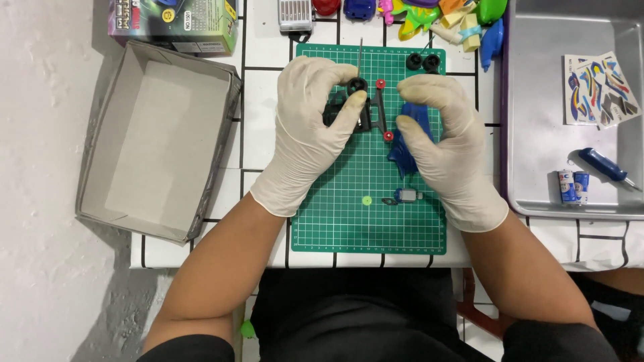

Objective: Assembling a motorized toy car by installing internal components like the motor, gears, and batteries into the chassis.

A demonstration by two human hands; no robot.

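Both my hands wear pale latex gloves over a green cutting mat point(335, 221). My left hand point(305, 131) grips a black toy-car chassis point(364, 119) that carries a black wheel point(357, 85) and two red hubs on an axle point(384, 110). My right hand point(446, 144) holds a blue toy-car body shell point(404, 151) just right of the chassis. On the mat below lie a small silver motor point(406, 196) and a light green gear point(366, 200). Two loose black wheels point(422, 62) rest at the mat's top right.
An empty cardboard box lid point(157, 137) lies at the left, a printed box point(174, 23) behind it. A metal tray point(570, 107) at the right holds a sticker sheet point(599, 87), a blue screwdriver point(607, 166) and two batteries point(573, 186). Colourful toys point(436, 17) line the back edge.
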